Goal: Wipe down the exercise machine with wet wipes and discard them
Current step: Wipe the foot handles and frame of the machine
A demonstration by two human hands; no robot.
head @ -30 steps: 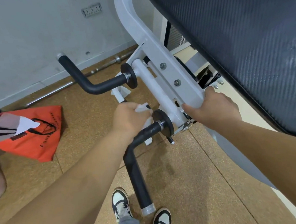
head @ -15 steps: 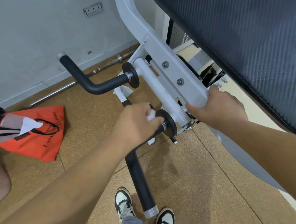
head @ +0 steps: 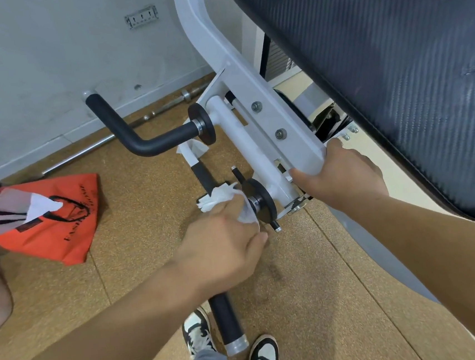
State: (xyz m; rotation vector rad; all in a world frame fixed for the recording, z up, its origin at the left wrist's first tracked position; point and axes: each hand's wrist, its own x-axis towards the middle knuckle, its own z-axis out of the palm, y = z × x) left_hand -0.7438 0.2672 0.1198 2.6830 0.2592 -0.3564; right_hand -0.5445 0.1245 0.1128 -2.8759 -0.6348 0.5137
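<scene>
The exercise machine has a white frame arm [head: 256, 120] with two black L-shaped handles. My left hand [head: 225, 245] grips a crumpled white wet wipe [head: 227, 202] wrapped around the near handle [head: 228, 323], just left of its black disc collar [head: 263, 199]. The hand hides the handle's bend. My right hand [head: 343, 178] grips the lower end of the white frame arm. The far handle [head: 138, 131] juts out to the left, untouched. A large black padded cushion [head: 379, 64] fills the upper right.
An orange tote bag [head: 51, 221] lies on the cork floor at the left with white paper in it. Another white wipe [head: 194, 150] hangs below the far handle. A barbell [head: 105, 143] lies along the grey wall. My shoes [head: 232, 351] stand under the near handle.
My left hand slid with the wipe down the near handle, from its top by the collar to the bend, and more of the wipe now shows. My right hand kept its hold on the frame.
</scene>
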